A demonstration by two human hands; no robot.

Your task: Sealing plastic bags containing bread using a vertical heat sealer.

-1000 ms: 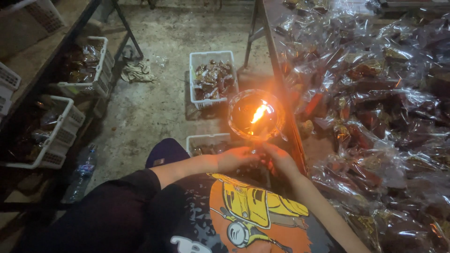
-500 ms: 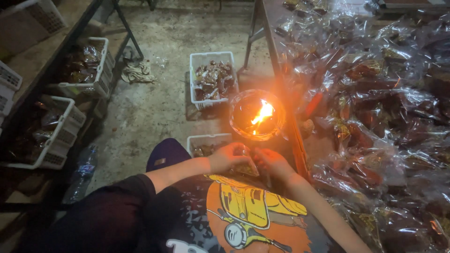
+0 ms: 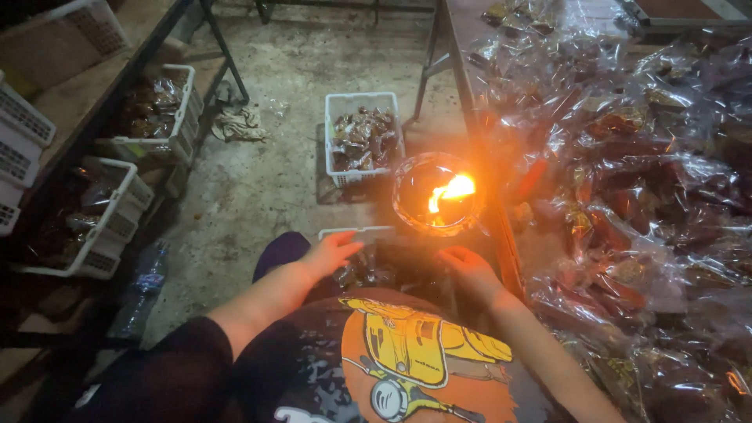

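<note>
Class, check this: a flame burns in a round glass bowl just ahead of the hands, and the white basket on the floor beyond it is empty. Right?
Not quite. The white basket is not empty: the head view shows it full of clear-wrapped packets. The rest stands: a flame burns in the round glass bowl, just ahead of the left hand and right hand.

The right hand [image 3: 468,270] hides its fingertips and any hold; the low basket's [image 3: 356,233] contents stay dark.

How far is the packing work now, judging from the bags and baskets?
Done: filled clear bags cover the table, and floor baskets hold more. In hand: both hands, left and right, reach low near the flame bowl over a basket; their grip is unclear. How many bags are left cannot be told.
</note>
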